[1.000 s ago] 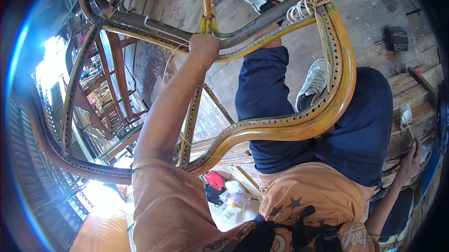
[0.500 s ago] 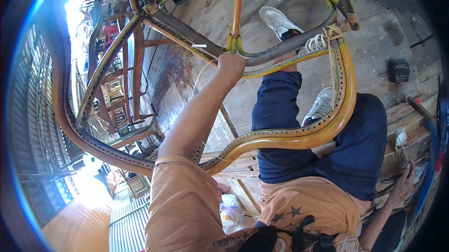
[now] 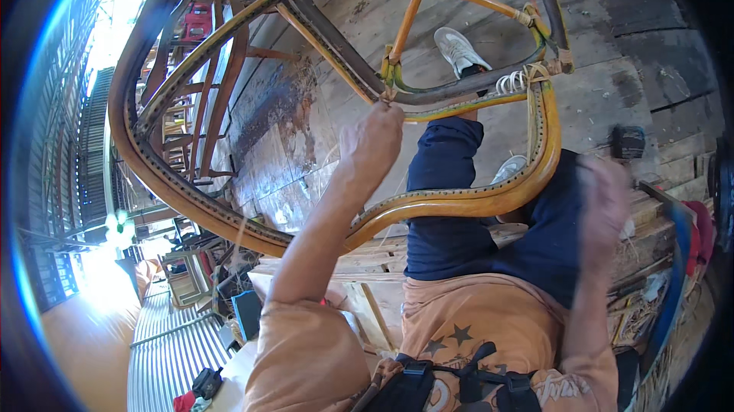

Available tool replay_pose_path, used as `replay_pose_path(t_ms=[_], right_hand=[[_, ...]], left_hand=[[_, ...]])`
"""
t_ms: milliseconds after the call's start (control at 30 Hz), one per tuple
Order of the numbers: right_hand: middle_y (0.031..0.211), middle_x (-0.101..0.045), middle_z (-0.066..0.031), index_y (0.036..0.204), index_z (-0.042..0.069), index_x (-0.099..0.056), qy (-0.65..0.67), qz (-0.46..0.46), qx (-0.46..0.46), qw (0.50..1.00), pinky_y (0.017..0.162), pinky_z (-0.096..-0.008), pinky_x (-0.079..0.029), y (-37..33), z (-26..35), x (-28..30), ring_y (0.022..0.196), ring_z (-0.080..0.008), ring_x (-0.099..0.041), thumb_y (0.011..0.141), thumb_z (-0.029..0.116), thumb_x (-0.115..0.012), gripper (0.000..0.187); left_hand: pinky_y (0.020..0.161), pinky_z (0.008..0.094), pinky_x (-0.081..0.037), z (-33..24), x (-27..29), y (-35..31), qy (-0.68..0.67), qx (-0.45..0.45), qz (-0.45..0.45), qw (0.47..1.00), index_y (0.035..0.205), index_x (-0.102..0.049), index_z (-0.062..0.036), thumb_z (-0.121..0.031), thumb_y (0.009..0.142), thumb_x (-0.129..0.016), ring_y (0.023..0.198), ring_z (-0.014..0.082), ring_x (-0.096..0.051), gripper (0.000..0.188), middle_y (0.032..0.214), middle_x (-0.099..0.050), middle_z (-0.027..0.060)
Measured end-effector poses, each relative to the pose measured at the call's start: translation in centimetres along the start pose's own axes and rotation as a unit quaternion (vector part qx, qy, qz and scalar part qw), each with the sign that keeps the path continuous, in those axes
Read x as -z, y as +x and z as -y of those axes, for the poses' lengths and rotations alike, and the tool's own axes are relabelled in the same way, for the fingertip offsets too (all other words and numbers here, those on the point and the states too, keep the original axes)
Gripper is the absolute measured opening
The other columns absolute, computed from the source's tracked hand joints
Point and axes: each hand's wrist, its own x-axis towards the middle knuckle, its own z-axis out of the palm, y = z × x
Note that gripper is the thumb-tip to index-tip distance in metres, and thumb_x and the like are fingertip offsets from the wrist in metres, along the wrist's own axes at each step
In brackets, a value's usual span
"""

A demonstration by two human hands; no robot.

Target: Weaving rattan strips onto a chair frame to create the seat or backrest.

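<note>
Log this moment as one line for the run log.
left hand: gripping bent rattan chair frame at dark crossbar joint | right hand: blurred, apart from frame | pale cane wrap: at corner

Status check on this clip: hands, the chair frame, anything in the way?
Left hand gripping rattan chair frame at a bound joint. Right hand blurred, off the frame, grip unclear. Frame propped over the knees. Nothing blocking.

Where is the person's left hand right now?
In the head view, the left hand is raised at centre, gripping the rattan chair frame at a cane-bound joint, just left of the raised knee in dark trousers.
</note>
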Motion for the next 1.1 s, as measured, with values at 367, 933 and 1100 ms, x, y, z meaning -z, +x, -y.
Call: replay_pose_path(t_ms=[367,933,1100], right_hand=[[0.078,-0.053,-0.0046,0.077,0.011,-0.057,-0.083,0.172,0.288,0.939,0.069,-0.0367,-0.039,0.8,4.1,-13.0,0.08,-0.0229,-0.05,0.07,0.011,-0.056,0.007],[0.077,-0.053,-0.0046,0.075,0.012,-0.056,-0.122,0.227,0.322,0.911,0.07,-0.0371,-0.038,3.2,3.2,-16.9,0.079,-0.0231,-0.052,0.072,0.015,-0.057,0.004],[0.077,-0.059,-0.0102,0.077,0.008,-0.06,-0.072,0.173,0.188,0.964,0.066,-0.0398,-0.042,7.3,1.5,-23.5,0.076,-0.0269,-0.058,0.077,0.018,-0.057,0.01]], left_hand=[[0.067,0.0418,-0.048,-5.7,-1.6,-5.4,-0.097,0.066,-0.052,0.992,0.084,-0.057,-0.0035,-0.008,0.08,-0.045,0.079,0.0346,-0.059,0.013,0.082,-0.057,0.0169],[0.065,0.0405,-0.048,-2.9,-3.9,-7.7,-0.295,0.142,-0.115,0.938,0.099,-0.053,0.0036,-0.013,0.083,-0.049,0.072,0.0324,-0.06,0.024,0.079,-0.062,0.0158],[0.042,0.0163,-0.033,2.6,-1.0,-12.8,-0.711,0.289,0.048,0.64,0.098,-0.057,0.0012,-0.022,0.09,-0.05,0.047,0.0043,-0.041,0.026,0.063,-0.049,-0.002]])
